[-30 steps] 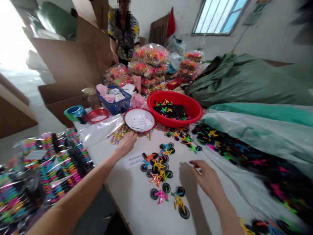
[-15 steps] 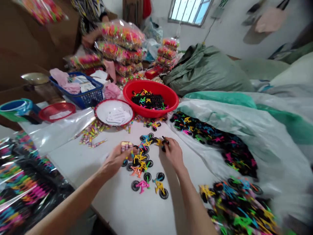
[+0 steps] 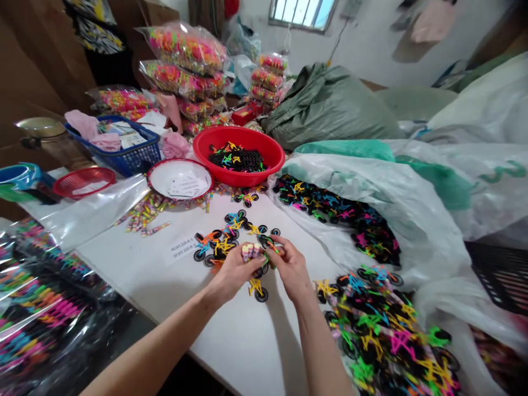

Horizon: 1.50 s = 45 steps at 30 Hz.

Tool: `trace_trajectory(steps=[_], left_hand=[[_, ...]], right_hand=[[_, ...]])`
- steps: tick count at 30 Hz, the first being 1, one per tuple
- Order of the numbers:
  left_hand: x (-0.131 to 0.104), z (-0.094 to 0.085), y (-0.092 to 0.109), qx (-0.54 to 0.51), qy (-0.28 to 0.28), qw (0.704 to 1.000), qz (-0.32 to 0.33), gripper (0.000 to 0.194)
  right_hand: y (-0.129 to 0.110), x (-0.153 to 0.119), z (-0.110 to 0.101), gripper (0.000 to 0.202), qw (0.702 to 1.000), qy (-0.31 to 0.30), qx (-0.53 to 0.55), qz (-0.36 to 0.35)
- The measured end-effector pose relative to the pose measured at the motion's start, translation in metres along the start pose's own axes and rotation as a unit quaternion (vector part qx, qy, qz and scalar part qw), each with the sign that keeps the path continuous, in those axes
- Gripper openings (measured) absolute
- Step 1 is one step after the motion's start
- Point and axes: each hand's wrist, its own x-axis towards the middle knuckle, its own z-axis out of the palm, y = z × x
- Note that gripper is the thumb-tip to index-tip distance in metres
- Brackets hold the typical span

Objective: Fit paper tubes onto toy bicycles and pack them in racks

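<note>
My left hand is closed round several small printed candy tubes, their pale ends pointing up. Between the fingertips of my right hand is a small plastic toy bicycle with black wheels; its frame is mostly covered. Both hands meet above the white table, fingers nearly touching. Beneath and behind them lie loose toy bicycles, among them a yellow one just below the left hand and an orange one to its left. A slip with printed dates lies left of these.
Behind the bicycles stand a red basin of toy bicycles and a white red-rimmed bowl with paper slips. Loose candy tubes lie at left. A pile of toy bicycles covers the right side. A person stands at the back left.
My left hand has moved right with the tubes, meeting my right hand, which has lifted a toy bicycle. The printed slip is now uncovered. The person behind has shifted, and the view has turned slightly.
</note>
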Motion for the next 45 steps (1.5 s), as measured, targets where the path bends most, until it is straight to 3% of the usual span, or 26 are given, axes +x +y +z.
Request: trace_trajectory(steps=[3, 6, 8, 12, 14, 16, 21, 26, 28, 31, 34, 36, 37, 38, 40, 41, 42, 43, 45], left_hand=[[-0.005, 0.005, -0.008, 0.005, 0.045, 0.999, 0.002, 0.030], [-0.009, 0.010, -0.015, 0.056, 0.031, 0.998, 0.026, 0.029], [-0.014, 0.010, -0.018, 0.079, 0.016, 0.996, 0.028, 0.030], [-0.022, -0.003, -0.018, 0.128, -0.005, 0.992, 0.003, 0.038], [-0.025, -0.012, -0.017, 0.161, -0.019, 0.987, 0.012, 0.035], [-0.027, -0.018, -0.018, 0.180, -0.028, 0.983, 0.021, 0.030], [-0.031, -0.024, -0.022, 0.112, -0.012, 0.993, -0.027, 0.034], [-0.038, -0.030, -0.019, 0.137, -0.084, 0.985, -0.056, 0.029], [-0.041, -0.030, -0.022, 0.145, -0.073, 0.985, -0.052, 0.029], [-0.044, -0.022, -0.031, 0.180, 0.009, 0.984, -0.014, 0.030], [-0.045, -0.010, -0.032, 0.190, 0.028, 0.981, -0.020, 0.029], [-0.044, -0.008, -0.027, 0.164, -0.004, 0.985, -0.048, 0.029], [-0.044, -0.009, -0.024, 0.143, -0.012, 0.988, -0.060, 0.031], [-0.043, -0.011, -0.021, 0.118, -0.010, 0.991, -0.067, 0.034], [-0.044, -0.015, -0.019, 0.062, 0.004, 0.995, -0.073, 0.041], [-0.044, -0.016, -0.020, 0.034, 0.003, 0.997, -0.076, 0.042], [-0.045, -0.016, -0.022, 0.006, -0.007, 0.997, -0.081, 0.042], [-0.045, -0.016, -0.024, -0.018, -0.021, 0.996, -0.088, 0.040], [-0.045, -0.012, -0.027, -0.054, -0.035, 0.993, -0.103, 0.034]], right_hand=[[0.009, -0.018, -0.003, 0.043, 0.997, 0.028, 0.065, 0.042], [0.021, -0.033, 0.000, 0.034, 0.993, 0.026, 0.093, 0.070], [0.024, -0.039, 0.004, 0.031, 0.991, 0.055, 0.103, 0.064], [0.008, -0.046, 0.005, 0.023, 0.988, 0.150, -0.025, -0.012], [-0.001, -0.049, 0.004, 0.026, 0.987, 0.122, -0.101, -0.037], [-0.003, -0.051, 0.003, 0.029, 0.991, 0.071, -0.111, -0.020], [0.008, -0.055, 0.006, 0.028, 0.997, 0.030, 0.016, 0.073], [0.011, -0.064, 0.010, 0.031, 0.988, -0.021, 0.092, 0.125], [0.012, -0.065, 0.018, 0.030, 0.994, 0.005, 0.052, 0.100], [0.014, -0.064, 0.031, 0.027, 0.993, 0.076, -0.085, 0.036], [0.004, -0.072, 0.015, 0.028, 0.980, 0.069, -0.184, 0.006], [-0.017, -0.087, -0.024, 0.031, 0.958, 0.069, -0.279, -0.016], [-0.030, -0.096, -0.049, 0.034, 0.933, 0.087, -0.348, -0.034], [-0.044, -0.103, -0.074, 0.037, 0.889, 0.121, -0.440, -0.047], [-0.068, -0.105, -0.113, 0.047, 0.739, 0.205, -0.639, -0.060], [-0.074, -0.097, -0.120, 0.049, 0.660, 0.258, -0.703, -0.062], [-0.074, -0.083, -0.118, 0.045, 0.624, 0.259, -0.736, -0.053], [-0.069, -0.063, -0.106, 0.038, 0.627, 0.245, -0.738, -0.052], [-0.044, -0.016, -0.066, 0.027, 0.715, 0.107, -0.683, -0.104]])
